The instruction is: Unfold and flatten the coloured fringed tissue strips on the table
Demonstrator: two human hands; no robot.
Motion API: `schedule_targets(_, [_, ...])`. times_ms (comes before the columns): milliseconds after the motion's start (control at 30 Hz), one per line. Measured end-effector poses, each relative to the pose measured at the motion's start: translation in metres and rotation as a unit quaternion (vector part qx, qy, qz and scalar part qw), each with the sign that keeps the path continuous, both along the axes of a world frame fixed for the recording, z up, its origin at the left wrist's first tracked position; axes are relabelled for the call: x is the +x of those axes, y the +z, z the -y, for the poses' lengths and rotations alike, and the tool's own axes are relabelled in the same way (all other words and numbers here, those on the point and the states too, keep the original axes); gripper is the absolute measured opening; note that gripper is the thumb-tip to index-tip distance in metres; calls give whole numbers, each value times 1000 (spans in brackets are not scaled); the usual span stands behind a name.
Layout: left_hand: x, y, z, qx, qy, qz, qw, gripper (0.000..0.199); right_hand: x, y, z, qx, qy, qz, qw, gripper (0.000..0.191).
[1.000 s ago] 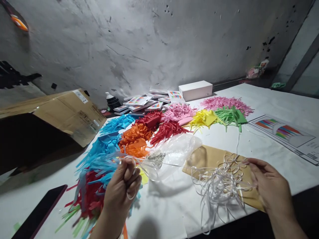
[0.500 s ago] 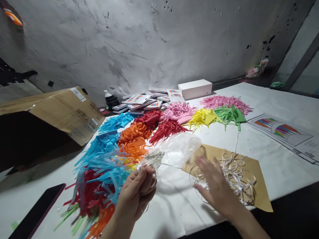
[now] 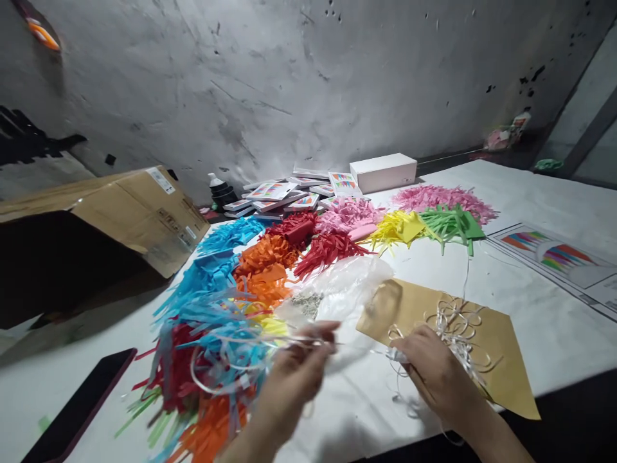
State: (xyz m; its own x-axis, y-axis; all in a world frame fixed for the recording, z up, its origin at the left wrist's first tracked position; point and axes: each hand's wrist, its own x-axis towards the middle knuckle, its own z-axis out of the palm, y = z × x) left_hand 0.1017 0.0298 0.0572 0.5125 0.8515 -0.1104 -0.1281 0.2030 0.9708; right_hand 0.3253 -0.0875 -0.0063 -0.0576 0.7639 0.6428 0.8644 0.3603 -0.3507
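Observation:
My left hand (image 3: 295, 376) is pinched on a thin white ribbon (image 3: 208, 386), which loops out leftward over the tassels. Motion smears its fingertips. A strand appears to stretch between my two hands. My right hand (image 3: 441, 370) has its fingers closed on more of the white ribbon, with loose ends dangling below. Beside that hand, a tangled heap of the same ribbon (image 3: 457, 328) lies on a brown paper sheet (image 3: 506, 347). Behind my left hand are a clear plastic bag (image 3: 344, 283) and blue tissue tassels (image 3: 212, 334).
Orange (image 3: 265, 254), red (image 3: 328, 251), pink (image 3: 349, 215), yellow (image 3: 398, 228) and green tassels (image 3: 448, 225) spread across the white table. Flat printed boxes (image 3: 274, 193) and a white box (image 3: 383, 173) stand behind. A cardboard box (image 3: 139, 218) and phone (image 3: 81, 405) are at left.
My right hand has gone from spread fingers to a grip on the ribbon. My left hand has moved slightly right, and its ribbon now flares out to the left. The view has shifted slightly.

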Motion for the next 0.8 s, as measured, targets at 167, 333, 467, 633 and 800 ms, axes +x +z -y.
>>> schedule_targets(167, [42,-29,30,135,-128,-74,980,26,-10,3,6,-10,2,25,1000,21])
schedule_targets(333, [42,-31,30,88,-100,-69,989,40,-12,1,18,21,-67,-10,997,38])
schedule_targets(467, [39,-38,35,-23,-126,-30,991,44,-22,7,16,30,4,-76,997,25])
schedule_targets(633, [39,-41,38,-29,-120,-39,992,47,-34,7,10,46,-8,-158,986,17])
schedule_targets(800, [38,-36,38,-1,-94,-60,994,48,-34,3,15,35,-21,-151,988,21])
